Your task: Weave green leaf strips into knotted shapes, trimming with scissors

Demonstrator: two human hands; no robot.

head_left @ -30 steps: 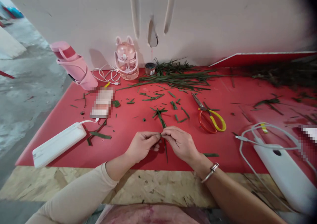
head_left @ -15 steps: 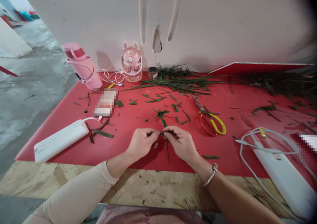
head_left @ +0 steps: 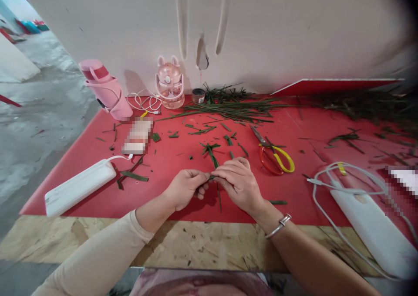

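Note:
My left hand and my right hand meet at the middle of the red tabletop, fingertips almost touching. Both are closed in a pinch on a green leaf strip, mostly hidden by the fingers. Just beyond them a woven green leaf piece points away, with short ends splayed at its top. One thin stem hangs below the fingers toward the table's front. Scissors with red and yellow handles lie to the right of my right hand, blades partly spread.
Cut leaf bits are scattered over the red surface. Long green strips lie along the wall. At left are a pink flask, a phone and a white power bank. Another white power bank with a cable lies right.
My right hand has shifted its grip, its fingers now stretched further over the strip toward my left fingertips. The left hand stays nearly in place. The view has moved slightly.

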